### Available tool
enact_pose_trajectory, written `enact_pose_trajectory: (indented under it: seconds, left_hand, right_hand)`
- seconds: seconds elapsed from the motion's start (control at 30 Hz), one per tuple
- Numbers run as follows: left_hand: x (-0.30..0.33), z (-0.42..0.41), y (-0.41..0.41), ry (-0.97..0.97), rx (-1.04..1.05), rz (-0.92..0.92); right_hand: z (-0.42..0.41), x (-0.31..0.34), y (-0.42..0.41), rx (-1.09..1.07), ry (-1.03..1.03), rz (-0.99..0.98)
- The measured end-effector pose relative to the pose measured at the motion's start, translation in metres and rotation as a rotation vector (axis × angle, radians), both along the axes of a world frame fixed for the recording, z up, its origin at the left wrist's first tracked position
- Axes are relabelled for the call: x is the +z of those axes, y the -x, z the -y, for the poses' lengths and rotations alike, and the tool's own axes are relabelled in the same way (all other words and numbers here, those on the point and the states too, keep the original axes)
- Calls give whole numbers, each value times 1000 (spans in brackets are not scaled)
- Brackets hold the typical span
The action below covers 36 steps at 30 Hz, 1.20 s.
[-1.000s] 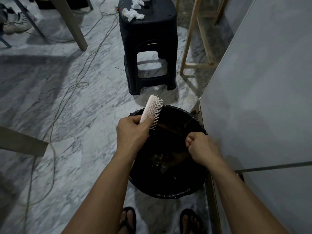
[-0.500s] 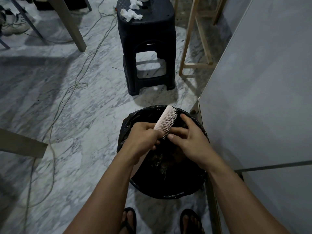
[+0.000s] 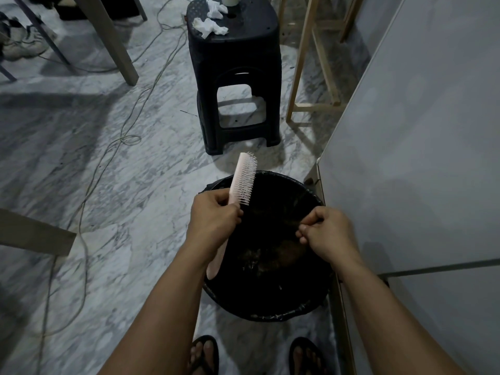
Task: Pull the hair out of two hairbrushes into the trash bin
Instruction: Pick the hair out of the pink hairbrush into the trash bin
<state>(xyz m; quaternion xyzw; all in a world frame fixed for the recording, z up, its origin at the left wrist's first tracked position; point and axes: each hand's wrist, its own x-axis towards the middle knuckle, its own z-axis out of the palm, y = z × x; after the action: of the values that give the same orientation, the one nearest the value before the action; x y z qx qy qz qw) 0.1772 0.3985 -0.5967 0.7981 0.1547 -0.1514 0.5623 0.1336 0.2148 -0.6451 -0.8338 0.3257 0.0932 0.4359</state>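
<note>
Person seen from above: bare forearms without sleeves, left hand (image 3: 213,215) and right hand (image 3: 328,234) ungloved and ringless; feet in black flip-flops (image 3: 205,353)

- A black plastic stool (image 3: 236,77) stands at upper centre of the frame on the grey-veined marble floor (image 3: 81,171).
- Crumpled white tissues (image 3: 209,25) lie on the stool's seat.
- Thin cables (image 3: 127,125) trail across the floor at left, looping once near mid-left.
- A pale wooden frame (image 3: 303,63) stands right of the stool.
- A grey cabinet (image 3: 419,131) fills the right side.
- Light sneakers (image 3: 19,43) sit at upper left.
- Black flip-flops (image 3: 205,353) show at the bottom edge.
</note>
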Motion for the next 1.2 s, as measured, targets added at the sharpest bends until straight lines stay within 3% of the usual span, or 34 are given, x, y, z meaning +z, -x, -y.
enact_pose_trajectory:
  seconds: [0.17,0.33,0.43,0.57,0.73,0.83,0.93,1.2]
  left_hand:
    - [4,-2,-2,106,107,16]
    - [4,-11,-5,129,200,84]
    - [2,-13,-4,148,178,91]
    - [1,-14,-1,163,62,57]
    - [-1,-14,0,169,15,49]
    - [1,-8,2,181,-38,31]
    - [2,-2,5,192,-109,34]
    - [2,4,6,153,-141,50]
  right_hand:
    - [5,6,3,42,335,-119]
    - [14,2,10,93,444,-196]
    - [10,4,6,99,385,-146]
    - [5,3,1,199,55,-66]
    - [2,6,0,390,129,-95]
    - [-9,16,-3,347,-185,148]
    - [-23,23,-1,296,-500,230]
    - [-23,19,-3,136,-267,249]
